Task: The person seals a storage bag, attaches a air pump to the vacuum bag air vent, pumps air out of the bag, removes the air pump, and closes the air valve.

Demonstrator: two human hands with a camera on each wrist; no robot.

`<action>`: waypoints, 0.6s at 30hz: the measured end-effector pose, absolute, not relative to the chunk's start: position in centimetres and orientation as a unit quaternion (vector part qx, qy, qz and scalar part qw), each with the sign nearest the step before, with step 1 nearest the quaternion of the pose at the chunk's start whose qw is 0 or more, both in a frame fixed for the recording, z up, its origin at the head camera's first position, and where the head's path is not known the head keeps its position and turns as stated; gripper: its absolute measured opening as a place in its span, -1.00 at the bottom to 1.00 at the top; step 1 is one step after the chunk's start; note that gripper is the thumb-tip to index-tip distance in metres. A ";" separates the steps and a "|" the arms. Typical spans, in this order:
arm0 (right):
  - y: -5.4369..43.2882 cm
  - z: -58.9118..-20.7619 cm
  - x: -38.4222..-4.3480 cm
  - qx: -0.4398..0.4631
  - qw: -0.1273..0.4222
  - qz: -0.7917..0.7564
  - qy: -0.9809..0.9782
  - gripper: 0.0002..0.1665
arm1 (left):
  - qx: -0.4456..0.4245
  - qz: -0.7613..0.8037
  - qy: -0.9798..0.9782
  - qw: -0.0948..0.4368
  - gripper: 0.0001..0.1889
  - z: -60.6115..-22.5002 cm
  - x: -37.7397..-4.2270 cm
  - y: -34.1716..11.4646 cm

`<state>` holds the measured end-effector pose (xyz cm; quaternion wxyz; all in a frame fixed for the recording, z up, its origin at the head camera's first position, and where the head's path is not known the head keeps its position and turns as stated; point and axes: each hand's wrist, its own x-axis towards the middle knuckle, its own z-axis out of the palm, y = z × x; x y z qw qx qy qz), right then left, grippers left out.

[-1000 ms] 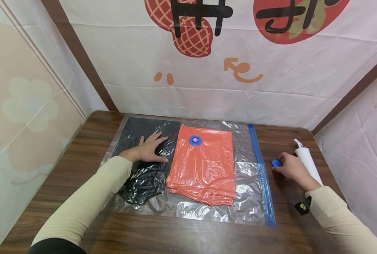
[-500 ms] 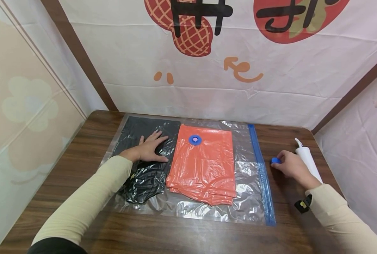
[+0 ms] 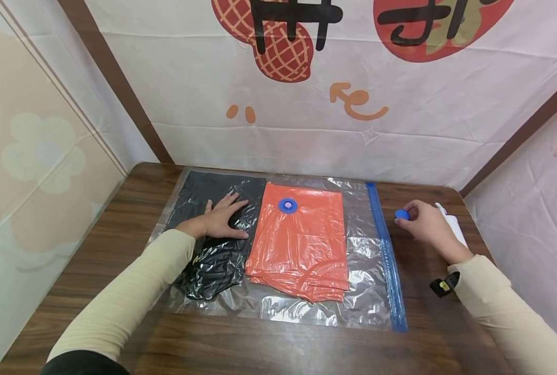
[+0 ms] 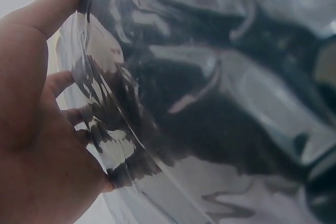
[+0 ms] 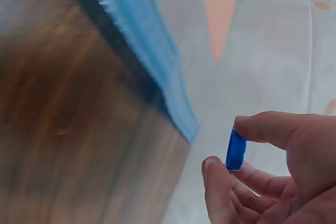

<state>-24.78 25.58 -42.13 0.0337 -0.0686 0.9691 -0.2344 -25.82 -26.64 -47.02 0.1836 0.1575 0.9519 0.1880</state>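
A clear vacuum storage bag (image 3: 363, 271) lies flat on the table, with a blue zip strip (image 3: 386, 250) along its right edge. Inside are a folded black garment (image 3: 208, 276) and a folded orange-red garment (image 3: 302, 250). A round blue valve (image 3: 288, 205) shows over the orange-red one. My left hand (image 3: 219, 221) rests with spread fingers on the bag over the black garment; the left wrist view shows wrinkled film beside that hand (image 4: 37, 114). To the right of the zip strip, my right hand (image 3: 423, 224) pinches a small round blue cap (image 5: 236, 149) between thumb and fingers, above the table.
A white hand pump (image 3: 455, 229) lies on the table (image 3: 260, 349) at the right, partly hidden behind my right hand. A printed cloth wall (image 3: 269, 146) rises at the table's far edge, with more cloth at both sides.
My right hand has moved away from me and slightly left, lifting the blue cap. My left hand stays in place on the bag.
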 end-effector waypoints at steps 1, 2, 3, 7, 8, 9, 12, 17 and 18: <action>25.3 -41.9 -24.9 -0.072 0.026 -0.235 0.969 -0.46 | 0.158 0.187 0.952 0.184 0.05 -47.0 -25.8 -26.6; 25.0 -41.7 -25.0 -0.076 0.019 -0.236 0.969 -0.47 | 0.158 0.187 0.952 0.185 0.06 -47.0 -25.8 -26.6; 24.7 -41.5 -25.2 -0.080 0.013 -0.237 0.968 -0.49 | 0.158 0.187 0.952 0.186 0.05 -47.0 -25.8 -26.6; 23.3 -41.1 -25.7 -0.087 0.008 -0.244 0.966 -0.50 | 0.160 0.187 0.950 0.192 0.05 -47.1 -25.9 -26.6; 22.9 -41.1 -25.8 -0.089 0.010 -0.248 0.965 -0.50 | 0.160 0.189 0.949 0.194 0.05 -47.1 -25.9 -26.6; 22.5 -41.0 -25.9 -0.090 0.012 -0.252 0.964 -0.50 | 0.161 0.192 0.948 0.197 0.05 -47.1 -25.9 -26.6; 21.3 -40.8 -26.3 -0.100 0.019 -0.265 0.959 -0.52 | 0.163 0.201 0.944 0.203 0.05 -47.1 -25.9 -26.6; 19.3 -40.4 -27.2 -0.118 0.030 -0.289 0.950 -0.54 | 0.164 0.202 0.944 0.200 0.06 -47.1 -25.9 -26.8; 18.8 -40.3 -27.4 -0.121 0.032 -0.292 0.948 -0.54 | 0.164 0.201 0.945 0.200 0.07 -47.2 -26.0 -26.8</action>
